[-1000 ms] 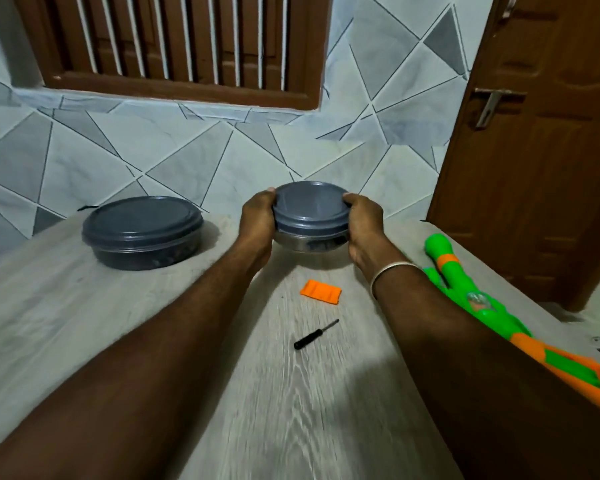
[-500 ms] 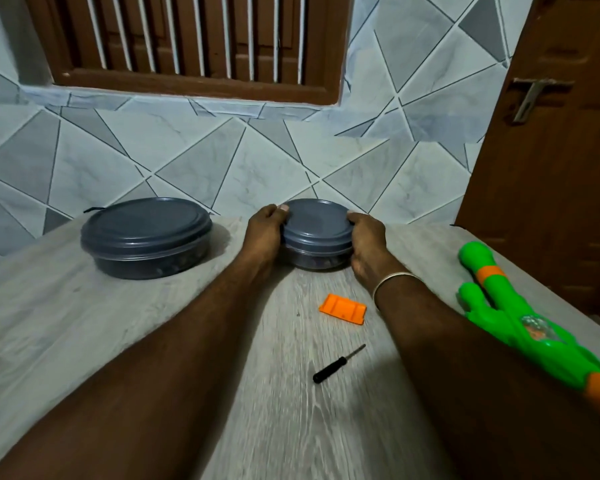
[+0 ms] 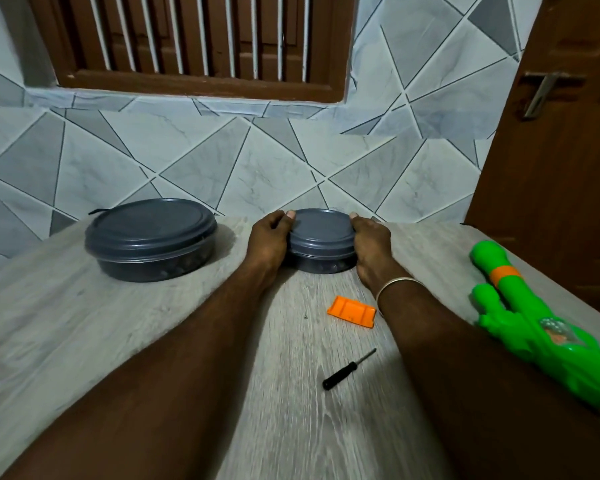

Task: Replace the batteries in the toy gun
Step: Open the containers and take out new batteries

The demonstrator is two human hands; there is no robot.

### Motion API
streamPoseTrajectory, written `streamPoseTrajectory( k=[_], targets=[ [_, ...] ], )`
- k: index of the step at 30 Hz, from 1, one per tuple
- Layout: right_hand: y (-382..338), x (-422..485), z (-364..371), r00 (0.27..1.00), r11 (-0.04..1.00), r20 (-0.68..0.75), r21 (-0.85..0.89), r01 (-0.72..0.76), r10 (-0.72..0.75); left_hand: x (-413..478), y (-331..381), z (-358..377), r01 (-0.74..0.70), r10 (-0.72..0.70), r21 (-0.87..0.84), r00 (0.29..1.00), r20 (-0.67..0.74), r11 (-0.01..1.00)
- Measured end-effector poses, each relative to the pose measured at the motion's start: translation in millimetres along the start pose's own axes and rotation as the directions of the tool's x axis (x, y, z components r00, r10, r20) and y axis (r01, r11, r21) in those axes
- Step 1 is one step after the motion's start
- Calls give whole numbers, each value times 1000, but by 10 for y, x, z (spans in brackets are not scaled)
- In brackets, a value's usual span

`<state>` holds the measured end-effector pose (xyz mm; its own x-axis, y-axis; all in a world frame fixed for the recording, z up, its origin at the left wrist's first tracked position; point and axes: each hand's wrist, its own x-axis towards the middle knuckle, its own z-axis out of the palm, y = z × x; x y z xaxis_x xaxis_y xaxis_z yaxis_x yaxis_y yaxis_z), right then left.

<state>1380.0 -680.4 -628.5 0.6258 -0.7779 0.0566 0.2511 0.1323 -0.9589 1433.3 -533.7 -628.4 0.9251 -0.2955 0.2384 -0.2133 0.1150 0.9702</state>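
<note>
Left hand (image 3: 269, 242) and right hand (image 3: 371, 247) reach forward, fingers curled round opposite sides of small grey lidded container (image 3: 321, 237), which rests on the table (image 3: 84, 323). Toy gun (image 3: 534, 327), green with an orange band, lies well right of the right fingers. Orange cover (image 3: 352, 311) and screwdriver (image 3: 347, 370) lie nearer than the fingers, between the forearms.

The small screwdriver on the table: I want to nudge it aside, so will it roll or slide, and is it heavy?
The screwdriver looks round-handled, so a sideways push would probably roll it across the flat table. Its thin shaft and short handle suggest it is light and stiff. Lying loose, touching nothing, it should move at a light tap.
</note>
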Motion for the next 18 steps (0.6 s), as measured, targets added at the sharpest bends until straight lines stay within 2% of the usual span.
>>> streamPoseTrajectory(
  k=[15, 18],
  targets=[
    [40, 108, 42, 997, 996, -63, -79, 45, -50, 57, -84, 25, -67, 67, 70, 998, 5, 995],
    [55, 145, 69, 993, 994, -106, -100, 41, -52, 32, -90, 31, -39, 53, 156, 995, -90, 987]
  ],
)
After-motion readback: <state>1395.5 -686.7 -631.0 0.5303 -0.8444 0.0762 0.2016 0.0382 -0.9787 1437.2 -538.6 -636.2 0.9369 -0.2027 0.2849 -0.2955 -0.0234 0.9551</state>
